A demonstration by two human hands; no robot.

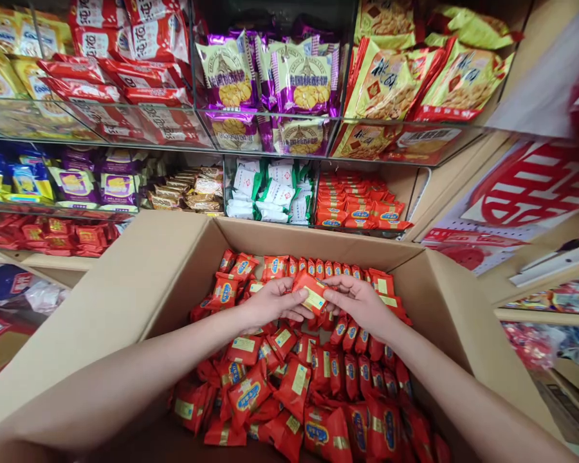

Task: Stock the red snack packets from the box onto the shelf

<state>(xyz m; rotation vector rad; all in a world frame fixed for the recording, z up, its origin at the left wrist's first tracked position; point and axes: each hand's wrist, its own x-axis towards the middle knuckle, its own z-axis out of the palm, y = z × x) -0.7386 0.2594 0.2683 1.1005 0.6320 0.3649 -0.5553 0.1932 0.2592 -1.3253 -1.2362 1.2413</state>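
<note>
Between my two hands is a small red snack packet [313, 294] with a yellow label facing up, held above an open cardboard box [289, 235]. My left hand [277, 300] pinches its left side, thumb on top. On the right side, my right hand [359, 303] grips it with thumb and fingers. Beneath them the box holds many like packets. Some stand in neat rows at the back and right, while others, such as a loose packet [248, 393], lie jumbled at the front left. The box floor below my hands is mostly hidden.
Behind the box, a shelf bin holds similar red packets [359, 206], beside green-and-white packets [277, 190]. Purple biscuit packs [299, 80] and yellow-red packs [386, 80] fill the clear bins above. Box flaps [96, 308] spread to both sides. A red-and-white paper decoration [535, 183] hangs at right.
</note>
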